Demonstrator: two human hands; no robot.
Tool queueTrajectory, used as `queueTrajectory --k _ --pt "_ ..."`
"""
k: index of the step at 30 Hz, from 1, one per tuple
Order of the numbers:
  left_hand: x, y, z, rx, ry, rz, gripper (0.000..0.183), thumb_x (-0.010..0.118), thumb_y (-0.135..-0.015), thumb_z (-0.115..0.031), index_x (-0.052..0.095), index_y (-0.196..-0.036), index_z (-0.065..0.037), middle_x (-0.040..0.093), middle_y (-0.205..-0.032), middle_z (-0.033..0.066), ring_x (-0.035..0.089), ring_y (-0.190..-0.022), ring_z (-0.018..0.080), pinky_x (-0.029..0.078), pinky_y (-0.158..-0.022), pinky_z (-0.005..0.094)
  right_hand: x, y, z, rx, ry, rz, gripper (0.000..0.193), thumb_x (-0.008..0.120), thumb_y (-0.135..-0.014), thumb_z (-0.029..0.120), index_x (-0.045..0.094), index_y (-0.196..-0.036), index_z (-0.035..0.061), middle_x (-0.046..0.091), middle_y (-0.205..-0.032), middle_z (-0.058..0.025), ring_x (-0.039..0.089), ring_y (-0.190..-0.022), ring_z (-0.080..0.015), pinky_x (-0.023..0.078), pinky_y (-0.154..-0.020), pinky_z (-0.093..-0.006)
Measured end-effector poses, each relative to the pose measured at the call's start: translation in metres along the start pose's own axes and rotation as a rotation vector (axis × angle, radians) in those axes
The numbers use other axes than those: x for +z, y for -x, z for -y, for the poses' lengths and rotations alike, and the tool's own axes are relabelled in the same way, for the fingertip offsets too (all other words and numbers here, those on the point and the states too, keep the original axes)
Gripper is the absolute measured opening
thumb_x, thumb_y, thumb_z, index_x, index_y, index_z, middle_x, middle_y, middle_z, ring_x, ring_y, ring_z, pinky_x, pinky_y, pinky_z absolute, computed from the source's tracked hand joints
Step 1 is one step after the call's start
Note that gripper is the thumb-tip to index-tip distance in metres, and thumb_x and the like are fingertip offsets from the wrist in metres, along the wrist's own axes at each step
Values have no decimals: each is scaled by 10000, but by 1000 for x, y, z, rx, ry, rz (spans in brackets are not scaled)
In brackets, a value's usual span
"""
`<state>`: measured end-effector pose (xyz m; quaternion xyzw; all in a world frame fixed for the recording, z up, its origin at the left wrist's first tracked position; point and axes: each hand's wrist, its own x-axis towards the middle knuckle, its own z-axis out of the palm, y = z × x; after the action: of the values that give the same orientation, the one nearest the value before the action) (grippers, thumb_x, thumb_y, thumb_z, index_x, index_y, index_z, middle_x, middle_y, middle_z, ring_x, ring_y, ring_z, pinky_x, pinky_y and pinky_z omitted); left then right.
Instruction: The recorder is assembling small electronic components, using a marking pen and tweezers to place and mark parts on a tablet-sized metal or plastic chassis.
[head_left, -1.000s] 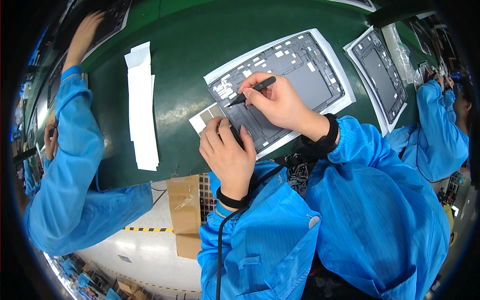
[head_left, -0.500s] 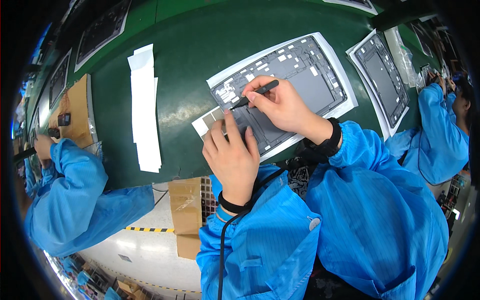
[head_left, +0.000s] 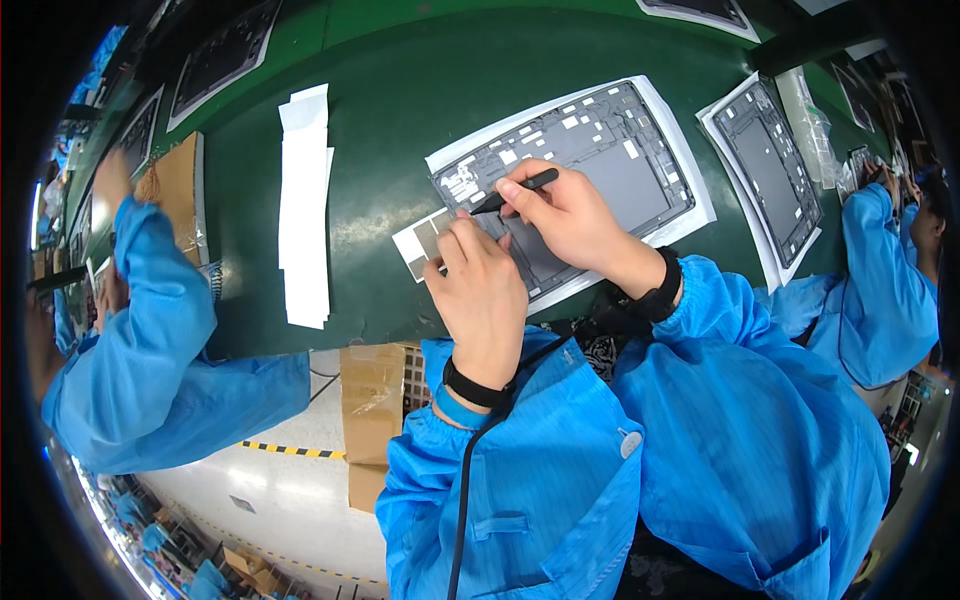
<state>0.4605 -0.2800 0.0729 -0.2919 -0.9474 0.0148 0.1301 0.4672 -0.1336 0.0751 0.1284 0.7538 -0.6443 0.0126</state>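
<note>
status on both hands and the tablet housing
Right hand gripping black pen-like tool. Left hand near its tip. Grey tablet housing on white sheet, left edge partly covered.

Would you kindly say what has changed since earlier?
The left hand has moved forward, closer to the black tool. At left, a co-worker's arm reaches less far. The right hand still holds the tool; gray panel and white strips stayed.

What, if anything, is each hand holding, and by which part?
The right hand pinches a slim black tool around its middle, both ends showing. Whether the left hand, beside the tool's tip, holds anything cannot be told.
</note>
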Motion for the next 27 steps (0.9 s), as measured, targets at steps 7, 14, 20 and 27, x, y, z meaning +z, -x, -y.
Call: queueTrajectory --k 7,14,20,27 --pt "0 -1 -4 3 -19 -6 478 629 -898 -316 620 -1198 55 551 -970 61 552 -901 214 450 -693 353 -19 -11 9 -208 153 118 208 578 -990 199 641 -1021 3 634 -813 -32 559 -748 -75 450 -660 -243" --pt "-5 5 3 -88 162 -2 469 650 -896 -281 602 -1249 25 576 -1100 120 570 -1006 276 475 -807 397 -35 -7 40 -177 -192 -70 285 602 -977 286 670 -961 10 659 -770 -46 601 -676 -99 478 -613 -254" --pt "2 56 27 -63 591 -154 521 637 -901 -173 508 -1361 34 501 -1350 236 499 -1221 413 425 -1006 457 12 12 17 -73 -325 112 185 654 -944 151 688 -1033 -8 689 -871 -59 633 -737 -92 512 -656 -227" --pt "26 62 22 -13 477 -87 572 631 -890 -284 518 -1362 18 509 -1395 199 453 -1325 363 366 -1076 494 37 -8 4 -85 -27 165 163 626 -936 109 677 -1026 -18 682 -888 -44 613 -783 -73 505 -684 -231"
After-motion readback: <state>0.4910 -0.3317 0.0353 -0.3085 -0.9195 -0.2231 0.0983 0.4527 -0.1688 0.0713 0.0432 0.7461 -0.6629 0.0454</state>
